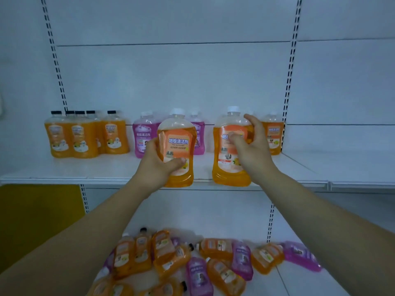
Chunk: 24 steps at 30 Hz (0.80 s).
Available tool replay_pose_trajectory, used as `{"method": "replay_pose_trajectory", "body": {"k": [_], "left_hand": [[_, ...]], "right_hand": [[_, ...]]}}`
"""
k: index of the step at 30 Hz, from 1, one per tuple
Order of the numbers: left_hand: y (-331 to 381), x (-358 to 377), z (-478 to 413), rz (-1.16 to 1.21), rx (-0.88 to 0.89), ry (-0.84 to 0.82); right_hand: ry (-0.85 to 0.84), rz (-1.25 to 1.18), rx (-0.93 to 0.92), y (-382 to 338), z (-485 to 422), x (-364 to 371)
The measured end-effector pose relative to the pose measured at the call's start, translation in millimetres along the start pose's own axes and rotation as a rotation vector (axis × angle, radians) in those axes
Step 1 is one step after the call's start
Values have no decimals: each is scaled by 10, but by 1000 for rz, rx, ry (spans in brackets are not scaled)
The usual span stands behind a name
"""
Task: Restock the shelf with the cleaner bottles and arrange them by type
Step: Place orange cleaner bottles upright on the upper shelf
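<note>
Head view: two orange, white-capped bottles stand upright at the front edge of the upper shelf (106,169). The left hand (158,165) wraps round the left bottle (177,142), and the right hand (250,144) grips the right bottle (224,167) near its shoulder. With labels facing out, both look bound for the matching bottle at the back (273,135), beside the purple bottles (145,135) and well apart from the black-capped bottles (85,135). A heap of bottles (213,259) waits on the lower shelf.

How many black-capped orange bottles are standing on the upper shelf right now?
5, all at the left end of the upper shelf: three black-capped orange bottles in front, two behind in the gaps. Others may be hidden further back.
</note>
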<state>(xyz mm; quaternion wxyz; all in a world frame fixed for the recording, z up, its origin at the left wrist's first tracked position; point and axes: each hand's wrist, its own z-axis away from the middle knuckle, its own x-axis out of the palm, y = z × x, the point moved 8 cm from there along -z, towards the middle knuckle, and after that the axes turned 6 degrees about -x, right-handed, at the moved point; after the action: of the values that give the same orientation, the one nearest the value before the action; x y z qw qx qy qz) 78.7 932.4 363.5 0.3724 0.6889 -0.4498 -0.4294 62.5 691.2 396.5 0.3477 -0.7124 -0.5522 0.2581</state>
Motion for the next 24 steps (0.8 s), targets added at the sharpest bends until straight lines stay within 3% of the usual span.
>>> {"method": "replay_pose_trajectory", "body": {"k": [8, 18, 24], "left_hand": [[-291, 85, -411, -2, -104, 38], [-603, -541, -599, -69, -126, 123], [-708, -743, -749, -93, -137, 84]], "right_hand": [[2, 62, -51, 445, -319, 11], [-361, 52, -54, 705, -432, 875], [-350, 45, 9, 793, -451, 1181]]}}
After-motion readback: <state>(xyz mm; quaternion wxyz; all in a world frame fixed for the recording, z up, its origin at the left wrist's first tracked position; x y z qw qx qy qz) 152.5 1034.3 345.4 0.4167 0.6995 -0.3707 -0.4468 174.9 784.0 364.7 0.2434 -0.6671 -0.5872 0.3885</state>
